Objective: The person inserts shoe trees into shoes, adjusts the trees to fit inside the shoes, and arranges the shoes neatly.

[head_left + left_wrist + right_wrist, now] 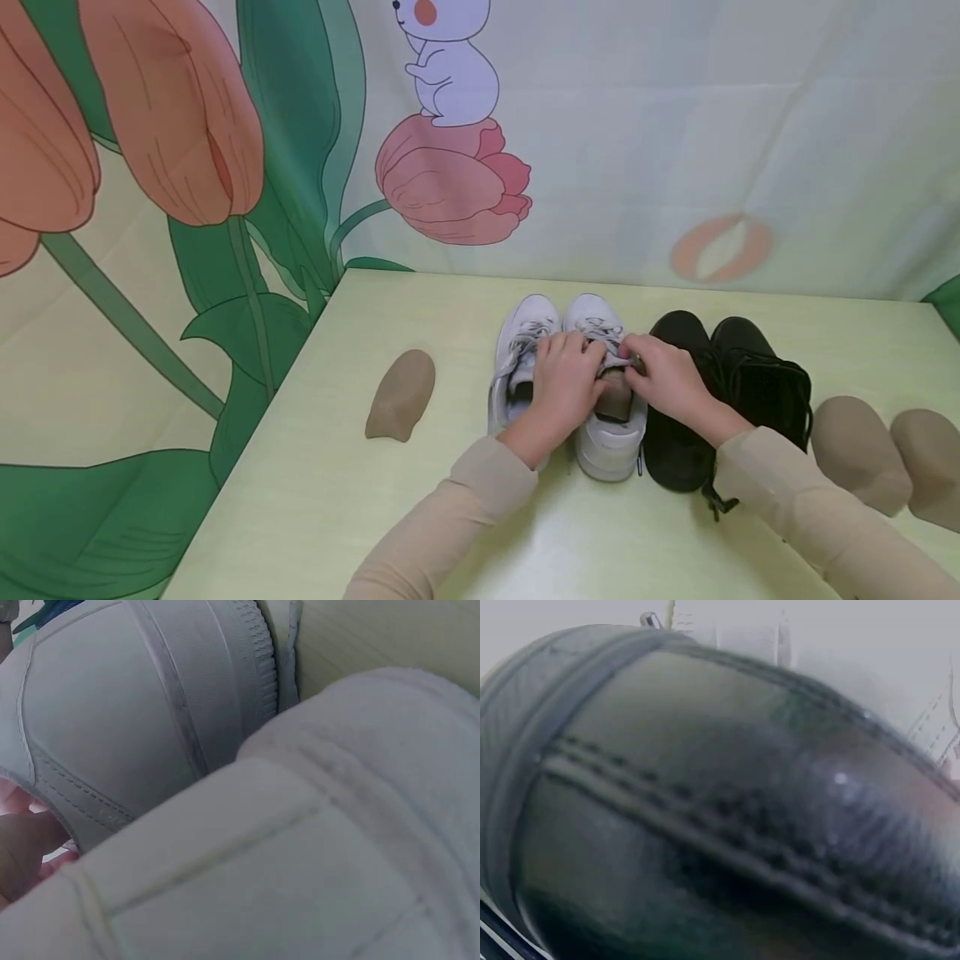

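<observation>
Two white lace-up shoes stand side by side, toes to the back. In the opening of the right white shoe (609, 450) sits a taupe shoe insert (615, 398). My left hand (562, 379) grips this shoe at its tongue and inner side, thumb beside the insert. From the other side, my right hand (667, 379) pinches the upper edge by the laces. The left white shoe (536, 312) lies partly under my left hand. The left wrist view shows curled fingers (30, 844) inside the shoe collar; a black shoe (705, 757) fills the right wrist view.
A pair of black lace-up shoes (678, 467) stands close against the right white shoe, partly under my right wrist. Two more taupe inserts (858, 454) lie at the far right, and another insert (402, 396) lies to the left. A printed cloth (615, 167) hangs behind the table.
</observation>
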Demonstrator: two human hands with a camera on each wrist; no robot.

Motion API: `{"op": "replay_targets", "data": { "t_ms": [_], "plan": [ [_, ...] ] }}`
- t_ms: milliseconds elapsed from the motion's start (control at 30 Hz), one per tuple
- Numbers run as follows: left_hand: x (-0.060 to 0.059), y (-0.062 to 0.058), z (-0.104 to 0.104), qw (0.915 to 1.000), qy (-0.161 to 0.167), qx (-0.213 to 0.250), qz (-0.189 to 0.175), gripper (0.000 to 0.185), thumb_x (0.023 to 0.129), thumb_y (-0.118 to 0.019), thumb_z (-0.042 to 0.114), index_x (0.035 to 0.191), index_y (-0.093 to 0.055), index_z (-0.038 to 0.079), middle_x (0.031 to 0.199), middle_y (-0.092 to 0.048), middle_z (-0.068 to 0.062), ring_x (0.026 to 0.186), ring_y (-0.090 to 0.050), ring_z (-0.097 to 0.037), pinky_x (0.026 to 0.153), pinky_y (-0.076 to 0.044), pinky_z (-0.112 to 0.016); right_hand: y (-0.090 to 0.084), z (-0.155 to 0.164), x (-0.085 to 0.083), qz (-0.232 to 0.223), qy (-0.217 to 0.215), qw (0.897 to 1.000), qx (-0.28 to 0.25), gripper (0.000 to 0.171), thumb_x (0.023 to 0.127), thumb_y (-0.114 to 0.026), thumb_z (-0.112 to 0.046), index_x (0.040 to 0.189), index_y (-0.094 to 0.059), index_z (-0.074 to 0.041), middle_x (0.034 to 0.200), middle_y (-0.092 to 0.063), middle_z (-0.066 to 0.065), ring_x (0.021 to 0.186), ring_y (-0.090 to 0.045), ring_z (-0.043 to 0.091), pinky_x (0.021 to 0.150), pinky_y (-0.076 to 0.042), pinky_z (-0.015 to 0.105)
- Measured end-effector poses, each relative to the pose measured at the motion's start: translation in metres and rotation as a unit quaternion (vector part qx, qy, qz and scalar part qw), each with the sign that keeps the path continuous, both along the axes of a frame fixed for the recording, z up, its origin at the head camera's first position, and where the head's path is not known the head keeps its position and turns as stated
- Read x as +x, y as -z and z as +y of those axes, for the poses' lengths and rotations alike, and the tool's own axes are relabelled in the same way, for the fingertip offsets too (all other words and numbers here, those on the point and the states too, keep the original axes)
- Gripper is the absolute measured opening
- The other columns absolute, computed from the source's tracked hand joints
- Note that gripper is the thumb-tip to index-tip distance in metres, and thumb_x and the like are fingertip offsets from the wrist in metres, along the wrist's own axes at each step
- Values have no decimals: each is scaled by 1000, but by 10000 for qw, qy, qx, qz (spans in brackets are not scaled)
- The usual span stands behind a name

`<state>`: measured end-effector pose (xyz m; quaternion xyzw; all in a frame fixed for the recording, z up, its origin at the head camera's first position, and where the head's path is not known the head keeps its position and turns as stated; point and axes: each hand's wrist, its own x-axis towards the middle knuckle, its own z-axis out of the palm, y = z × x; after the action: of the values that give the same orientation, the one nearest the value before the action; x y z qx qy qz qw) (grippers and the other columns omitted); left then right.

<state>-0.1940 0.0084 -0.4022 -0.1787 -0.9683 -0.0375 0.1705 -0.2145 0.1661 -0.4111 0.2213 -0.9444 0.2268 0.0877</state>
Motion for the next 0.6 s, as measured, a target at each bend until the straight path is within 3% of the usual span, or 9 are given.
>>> {"op": "replay_targets", "data": {
  "t_ms": [600],
  "plan": [
    [-2,5,6,9994,-260,-220,105,30,73,-64,45,92,-56,24,95,-52,5,95,-47,-16,90,-30,-36,-1,5,1,150,-206,9997,-42,11,73,-62,0,71,-59,-10,78,-62,4,60,-47,12,56,-40,29]
  ]
}}
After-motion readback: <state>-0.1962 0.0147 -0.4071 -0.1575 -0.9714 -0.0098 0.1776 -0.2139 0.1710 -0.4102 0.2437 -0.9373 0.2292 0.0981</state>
